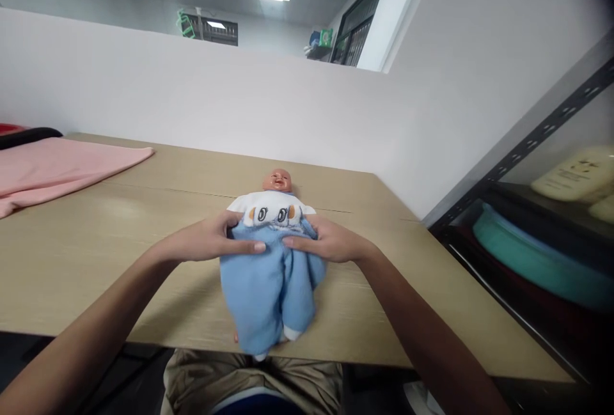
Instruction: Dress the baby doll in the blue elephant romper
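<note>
Baby doll with a glossy pink plastic head (277, 180) lies face up on a long, tan, wood-look table (119, 229), head toward the white partition wall (215, 101), lower end at the near edge. Soft light-blue garment with a white upper part and embroidered eyes (259, 287) covers the doll below the head; whether the body is inside the garment or only beneath it cannot be told. Left hand (215, 236): closed on the garment's left side, thumb flat on the blue cloth below the eyes, fingers mostly hidden. Right hand (330, 239): matching grip on the opposite side, thumb pointing inward; the thumbtips are near each other but apart. Cloth bunched between them; two blue legs hang toward the near edge, white at their ends. Far left on the table: smooth pink cloth sheet (62, 165), with a black, curved-edged object (31, 137) just behind it. At right, beside the table: dark perforated metal shelf frame (542, 133) with a rounded teal basin (537, 268).
</note>
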Motion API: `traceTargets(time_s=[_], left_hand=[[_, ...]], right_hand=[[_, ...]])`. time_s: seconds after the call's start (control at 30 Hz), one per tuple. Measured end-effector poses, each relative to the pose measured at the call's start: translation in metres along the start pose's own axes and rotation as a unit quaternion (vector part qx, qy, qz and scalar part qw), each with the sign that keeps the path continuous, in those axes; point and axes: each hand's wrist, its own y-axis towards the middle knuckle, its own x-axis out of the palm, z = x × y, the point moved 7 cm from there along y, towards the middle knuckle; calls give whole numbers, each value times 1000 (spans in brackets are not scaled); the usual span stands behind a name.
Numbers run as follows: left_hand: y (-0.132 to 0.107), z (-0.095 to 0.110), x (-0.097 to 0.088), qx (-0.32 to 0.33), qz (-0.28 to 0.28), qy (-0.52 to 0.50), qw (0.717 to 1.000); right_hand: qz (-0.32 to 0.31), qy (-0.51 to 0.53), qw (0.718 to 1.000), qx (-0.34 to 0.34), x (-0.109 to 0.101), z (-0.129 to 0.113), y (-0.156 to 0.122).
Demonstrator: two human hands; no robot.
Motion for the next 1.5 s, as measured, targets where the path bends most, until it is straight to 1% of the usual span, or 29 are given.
traceTargets(time_s=[0.07,0.1,0.13,0.23,0.27,0.3,0.33,0.37,0.47,0.5,0.57,0.63,0.67,0.7,0.8,0.87,0.93,1.0,1.03,1.07,1.1,1.17,1.23,1.27,1.3,1.33,1.4,1.43,1.5], left_hand=[[-3,-2,7,7,-9,-8,1000],[-3,-2,9,18,3,-19,1000],[-1,0,9,32,32,-38,998],[6,4,4,76,153,-106,980],[8,5,3,83,180,-125,972],[11,3,4,81,191,-138,969],[13,0,6,67,183,-148,970],[15,-6,10,47,162,-156,973],[10,-29,22,-9,79,-194,978],[6,-36,27,-12,49,-213,976],[-1,-45,35,15,-3,-260,965],[-6,-47,41,49,-26,-304,951],[-6,-48,41,57,-18,-320,946],[-6,-49,40,53,5,-330,943],[-1,-52,33,6,113,-329,938],[1,-52,30,-24,169,-314,934],[3,-52,32,-43,184,-291,938],[3,-51,36,-41,173,-262,949],[3,-52,38,-31,162,-250,954],[2,-53,40,-18,149,-243,958],[1,-54,43,-4,128,-242,962],[-2,-60,52,18,48,-259,965],[-6,-64,62,49,-40,-298,952],[-8,-66,65,64,-63,-323,942],[-10,-68,64,78,-63,-350,931],[-11,-71,61,87,-43,-373,923],[-13,-77,53,91,16,-395,914],[-15,-79,51,86,35,-391,916],[-18,-78,49,75,47,-368,926]], right_hand=[[25,43,999,20,-1,8,0],[26,55,997,37,0,13,0],[16,65,996,53,2,18,0],[-83,80,990,78,16,26,-2],[-111,84,987,78,19,26,-4],[-130,93,984,74,22,25,-5],[-137,107,982,70,24,24,-6],[-135,127,981,65,26,23,-7],[-90,205,973,58,29,22,-7],[-65,235,968,63,31,25,-6],[-13,289,954,80,33,31,-5],[22,323,942,88,36,36,-4],[32,333,938,87,37,37,-4],[35,342,935,86,39,39,-5],[18,352,932,87,43,46,-7],[-9,328,942,76,45,49,-10],[-65,288,953,73,50,51,-12],[-121,261,954,84,57,54,-15],[-129,260,953,86,58,55,-15],[-118,268,952,82,57,56,-15],[-93,283,952,75,54,58,-14],[-37,326,942,69,50,63,-13],[-9,364,927,94,52,69,-14],[0,375,920,111,54,71,-14],[11,380,917,125,56,72,-15],[23,378,916,132,57,70,-15],[36,352,927,124,55,62,-15],[30,331,936,112,55,55,-14],[-9,293,953,79,56,40,-12]])
